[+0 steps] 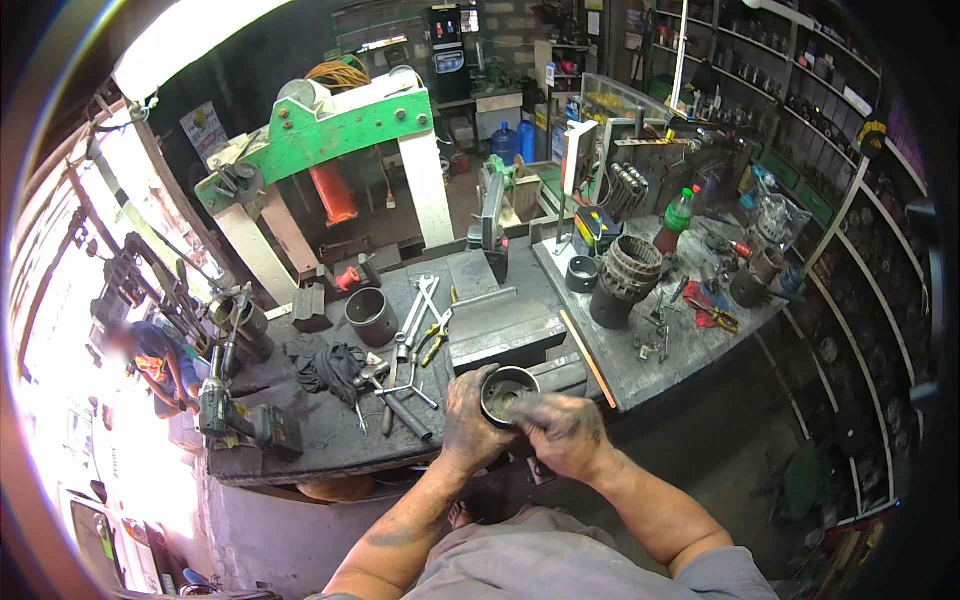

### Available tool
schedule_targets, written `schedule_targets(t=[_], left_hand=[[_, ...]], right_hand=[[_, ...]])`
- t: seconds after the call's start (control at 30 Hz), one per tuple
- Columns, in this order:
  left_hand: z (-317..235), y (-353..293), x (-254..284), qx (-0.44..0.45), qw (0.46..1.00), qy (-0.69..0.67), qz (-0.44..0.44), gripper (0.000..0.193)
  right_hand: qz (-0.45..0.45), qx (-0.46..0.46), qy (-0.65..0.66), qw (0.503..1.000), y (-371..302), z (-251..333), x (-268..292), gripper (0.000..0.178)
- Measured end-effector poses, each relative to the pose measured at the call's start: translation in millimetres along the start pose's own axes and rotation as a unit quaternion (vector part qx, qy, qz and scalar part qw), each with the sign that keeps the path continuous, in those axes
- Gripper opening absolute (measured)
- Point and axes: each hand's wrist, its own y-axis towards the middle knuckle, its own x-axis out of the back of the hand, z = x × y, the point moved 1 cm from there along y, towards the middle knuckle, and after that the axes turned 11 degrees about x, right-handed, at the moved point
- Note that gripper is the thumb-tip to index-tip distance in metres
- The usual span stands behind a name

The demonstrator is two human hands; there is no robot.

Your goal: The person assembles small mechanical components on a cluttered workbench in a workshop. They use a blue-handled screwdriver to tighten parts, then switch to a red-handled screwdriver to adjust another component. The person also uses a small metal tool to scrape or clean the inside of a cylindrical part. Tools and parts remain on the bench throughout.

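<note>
A dark metal cylinder (494,393), its open mouth facing up, is in front of me at the bench's near edge. My left hand (472,418) wraps round its left side, gripping it. My right hand (565,432) is curled closed at the near right of the rim, with its fingertips over the opening. What those fingers pinch, if anything, I cannot make out. Both hands are smudged with dark grease. Just beyond stands a bench vise (505,335). Left of it lie yellow-handled pliers (434,342), large wrenches (417,312) and a hammer (372,374).
A cordless impact wrench (245,420) and a dark rag (325,365) lie on the left bench, near a metal ring (371,317). On the right table stand a toothed metal part (626,280) and a green bottle (677,215). A green press frame (340,135) rises behind.
</note>
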Motion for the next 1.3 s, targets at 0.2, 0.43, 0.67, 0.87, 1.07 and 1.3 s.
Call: schedule_targets(t=[0.2,0.43,0.67,0.87,1.07,1.3], left_hand=[[0,1,0,0.010,1.000,-0.008,0.006,0.099],[-1,0,3,0.023,0.999,-0.017,0.015,0.098],[-1,0,3,0.032,0.999,0.000,0.022,0.099],[0,0,2,0.024,0.999,-0.018,0.026,0.097],[2,1,2,0.039,0.999,-0.020,0.024,0.101],[-1,4,8,0.040,0.997,-0.032,0.049,0.101]], right_hand=[[-0.005,0.012,0.023,1.000,1,-3,-1,0.023],[-0.012,0.022,0.006,1.000,3,-11,-2,0.020],[0.023,-0.007,0.010,1.000,4,-10,-3,0.021],[0.039,-0.004,-0.009,0.999,3,-12,-3,0.023],[-0.017,0.012,-0.005,1.000,6,-17,1,0.022],[0.026,0.025,-0.028,0.999,12,-20,8,0.026]])
